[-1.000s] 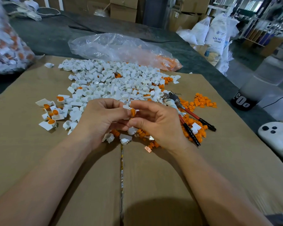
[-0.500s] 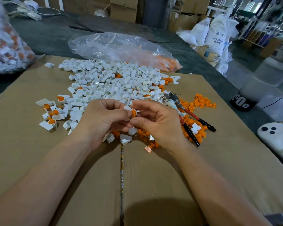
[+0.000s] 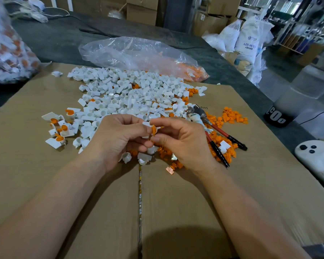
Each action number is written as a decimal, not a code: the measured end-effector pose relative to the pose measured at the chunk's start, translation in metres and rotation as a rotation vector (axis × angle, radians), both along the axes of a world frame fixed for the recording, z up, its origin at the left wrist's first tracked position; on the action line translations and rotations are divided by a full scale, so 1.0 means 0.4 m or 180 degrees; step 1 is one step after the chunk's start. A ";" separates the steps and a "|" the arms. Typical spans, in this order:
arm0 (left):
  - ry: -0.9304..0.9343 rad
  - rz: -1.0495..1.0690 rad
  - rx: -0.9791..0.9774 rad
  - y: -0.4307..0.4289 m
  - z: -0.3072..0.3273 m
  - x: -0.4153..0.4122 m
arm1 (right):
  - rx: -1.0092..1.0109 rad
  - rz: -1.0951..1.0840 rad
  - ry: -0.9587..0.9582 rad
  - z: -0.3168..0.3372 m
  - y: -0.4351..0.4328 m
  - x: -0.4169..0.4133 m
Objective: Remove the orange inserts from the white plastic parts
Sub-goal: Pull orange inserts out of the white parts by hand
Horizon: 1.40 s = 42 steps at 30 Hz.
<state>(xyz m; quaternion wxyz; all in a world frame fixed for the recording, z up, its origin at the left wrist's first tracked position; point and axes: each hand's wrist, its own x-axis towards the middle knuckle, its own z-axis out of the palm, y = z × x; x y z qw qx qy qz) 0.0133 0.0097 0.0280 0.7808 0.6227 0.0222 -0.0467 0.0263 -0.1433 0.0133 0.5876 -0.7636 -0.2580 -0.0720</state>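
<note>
Head view: left grip (image 3: 118, 139) clasps white part (image 3: 146, 124), right grip (image 3: 183, 144) pinches its orange insert (image 3: 153, 129), both over cardboard (image 3: 176, 202) at 6 o'clock of the white pile (image 3: 131, 94). We judge a slipped pinch could flick insert into that pile.

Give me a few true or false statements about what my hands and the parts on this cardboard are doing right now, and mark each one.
1. The left hand and right hand pinch one white part with an orange insert between them. True.
2. The right hand holds the pliers. False: they lie on the cardboard, beside that hand.
3. A clear plastic bag lies beyond the white pile. True.
4. The parts left of the pile are all emptied. False: several hold orange inserts.
</note>
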 end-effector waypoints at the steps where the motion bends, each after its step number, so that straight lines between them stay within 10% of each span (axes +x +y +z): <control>1: 0.0004 0.0012 -0.0025 0.000 0.000 0.001 | -0.0011 0.0007 0.0058 0.000 0.000 0.001; 42: -0.0036 -0.0174 0.0018 0.002 -0.005 -0.006 | -0.0362 -0.0035 -0.0901 0.000 -0.014 0.014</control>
